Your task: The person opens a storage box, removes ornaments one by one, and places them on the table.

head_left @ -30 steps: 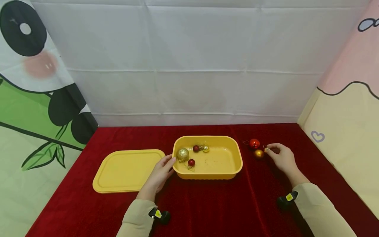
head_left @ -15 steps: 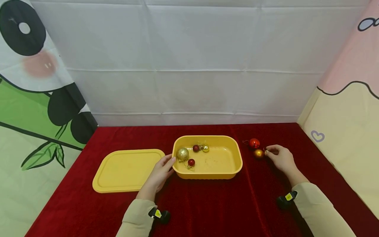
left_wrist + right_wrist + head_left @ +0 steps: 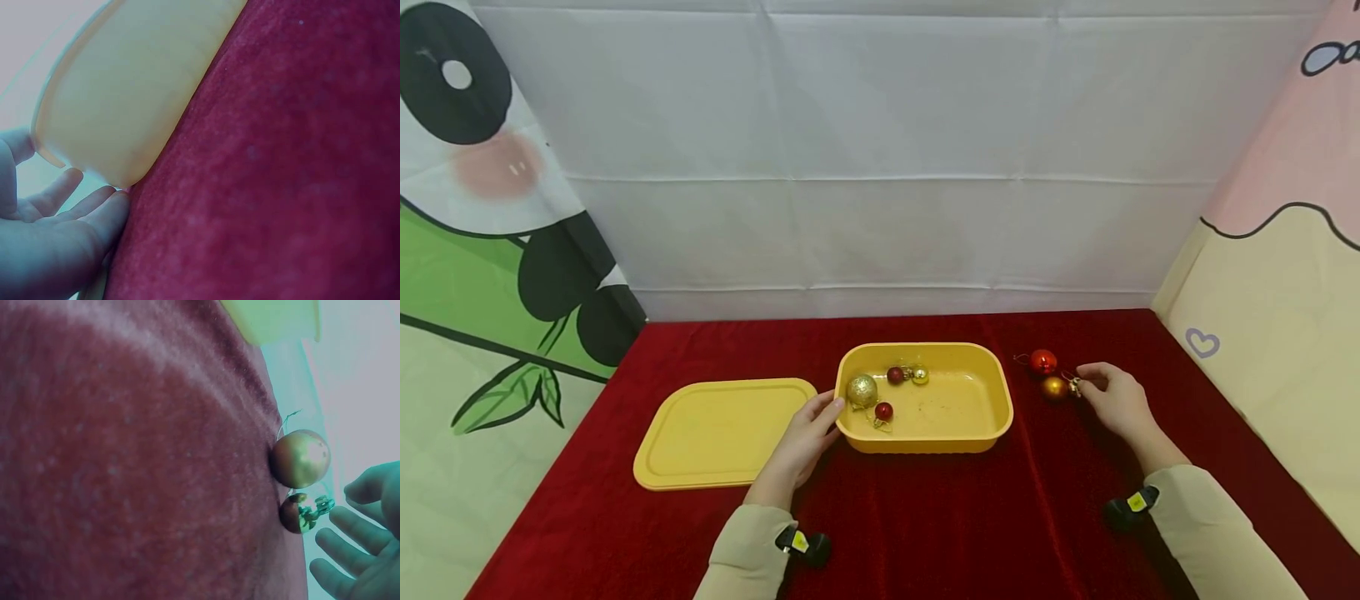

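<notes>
My left hand (image 3: pixel 805 437) grips the left end of a yellow plastic box (image 3: pixel 925 446), thumb at the rim and fingers against the outer wall. Inside the box lie a glittery gold bauble (image 3: pixel 862 391), two small red baubles, one of them nearer the front (image 3: pixel 883 412), and a small shiny gold bauble (image 3: pixel 920 375). My right hand (image 3: pixel 1116 400) is beside a small gold bauble (image 3: pixel 292 514) on the cloth. In the right wrist view its fingers are fairly straight and spread, the index fingertip close to the bauble's cap. A larger orange-gold bauble (image 3: pixel 301 459) sits alongside.
A bright red bauble (image 3: pixel 1043 362) lies right of the box, touching or nearly touching the orange-gold one. Left of the box, partly behind my left hand, lies a flat yellow lid (image 3: pixel 722 429). Dark red cloth (image 3: pixel 925 533) covers the table; a white sheet (image 3: pixel 895 167) hangs behind.
My right fingertips, earlier together at the small gold bauble, have parted and drawn slightly back, so more of it shows. The left hand and box have stayed in place.
</notes>
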`<act>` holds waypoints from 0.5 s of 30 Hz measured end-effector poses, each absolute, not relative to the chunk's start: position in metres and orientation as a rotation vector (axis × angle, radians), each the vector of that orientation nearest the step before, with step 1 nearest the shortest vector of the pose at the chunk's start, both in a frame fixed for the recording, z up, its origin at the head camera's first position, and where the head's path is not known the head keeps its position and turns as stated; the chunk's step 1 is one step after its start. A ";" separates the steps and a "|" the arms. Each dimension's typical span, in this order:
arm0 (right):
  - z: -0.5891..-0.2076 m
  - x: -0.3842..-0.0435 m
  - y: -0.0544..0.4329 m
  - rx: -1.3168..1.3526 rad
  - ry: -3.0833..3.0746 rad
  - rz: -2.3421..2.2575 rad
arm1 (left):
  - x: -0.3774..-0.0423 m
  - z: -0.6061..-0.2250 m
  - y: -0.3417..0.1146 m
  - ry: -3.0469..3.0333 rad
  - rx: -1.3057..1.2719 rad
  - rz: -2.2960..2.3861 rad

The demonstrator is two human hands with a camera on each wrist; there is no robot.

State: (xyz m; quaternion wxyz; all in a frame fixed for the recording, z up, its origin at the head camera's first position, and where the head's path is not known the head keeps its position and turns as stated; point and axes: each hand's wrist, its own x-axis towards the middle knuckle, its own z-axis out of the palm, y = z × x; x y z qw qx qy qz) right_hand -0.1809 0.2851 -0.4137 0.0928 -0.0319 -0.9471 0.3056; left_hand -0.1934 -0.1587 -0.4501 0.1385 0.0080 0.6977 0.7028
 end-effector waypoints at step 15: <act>-0.403 -0.177 0.259 0.020 -2.734 0.883 | -0.194 -0.453 -0.159 2.026 0.007 2.027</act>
